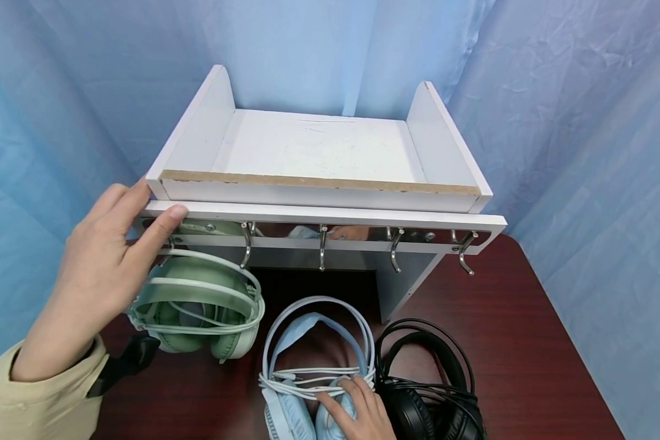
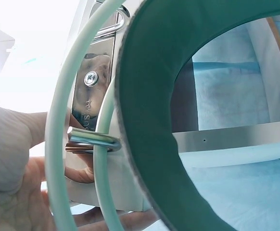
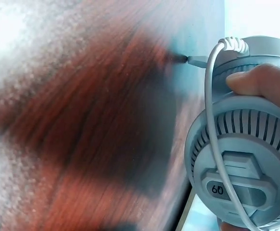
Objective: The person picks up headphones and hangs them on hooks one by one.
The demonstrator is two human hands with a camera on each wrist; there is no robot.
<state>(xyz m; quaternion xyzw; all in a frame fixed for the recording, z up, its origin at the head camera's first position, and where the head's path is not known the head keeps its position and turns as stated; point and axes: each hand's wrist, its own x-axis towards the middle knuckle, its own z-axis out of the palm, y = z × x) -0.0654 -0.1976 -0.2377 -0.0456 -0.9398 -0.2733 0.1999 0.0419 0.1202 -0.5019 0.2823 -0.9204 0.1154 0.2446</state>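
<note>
My left hand grips the left end of a white wooden shelf, thumb over its front top edge. Below that hand, green headphones hang from the leftmost metal hook; in the left wrist view their thin outer band passes over the hook. At the front of the table, my right hand holds light-blue headphones by an ear cup, with a white cable looped around them. The right wrist view shows the ribbed ear cup close up, with the thumb at its edge.
Black headphones with a bundled black cable lie just right of the blue pair. Several curved hooks, such as the middle hook, stick out from the shelf's metal strip. The dark red table extends right; blue curtains surround it.
</note>
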